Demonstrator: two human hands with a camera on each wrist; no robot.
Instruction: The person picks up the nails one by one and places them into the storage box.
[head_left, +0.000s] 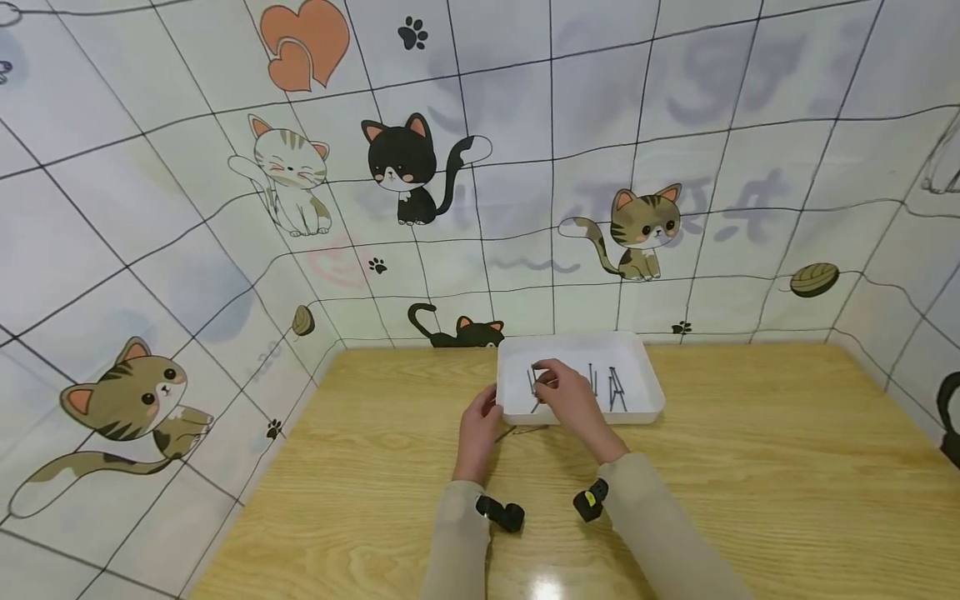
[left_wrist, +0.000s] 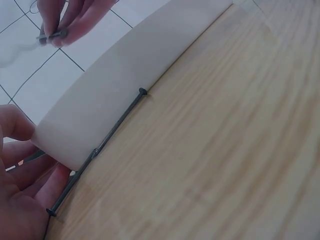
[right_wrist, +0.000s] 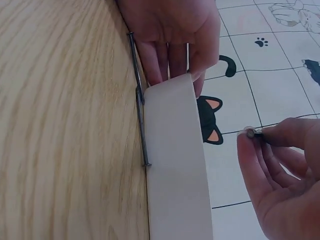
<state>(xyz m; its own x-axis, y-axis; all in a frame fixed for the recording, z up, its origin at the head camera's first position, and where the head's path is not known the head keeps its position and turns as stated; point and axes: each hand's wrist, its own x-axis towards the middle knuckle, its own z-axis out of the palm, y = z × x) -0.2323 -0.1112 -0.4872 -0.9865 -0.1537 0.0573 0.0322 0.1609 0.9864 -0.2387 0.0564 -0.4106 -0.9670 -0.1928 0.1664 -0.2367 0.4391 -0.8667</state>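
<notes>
A white tray (head_left: 585, 419) sits at the back of the wooden table, with several dark nails (head_left: 617, 390) lying inside it. My left hand (head_left: 478, 429) holds the tray's near left corner, thumb at the rim and fingers along the outer wall, as the right wrist view also shows. Above the tray, my right hand (head_left: 572, 404) pinches a nail (right_wrist: 251, 133) between thumb and fingertips; its head faces the right wrist camera and the shank is mostly hidden. Two more nails (left_wrist: 118, 123) lie end to end on the table against the tray's front wall.
The wooden table (head_left: 360, 467) extends to both sides and in front of the tray. Behind it rises a white wall (head_left: 517, 208) with grid lines and printed cats, close to the tray's far edge. Black wrist cameras (head_left: 501, 513) sit on both sleeves.
</notes>
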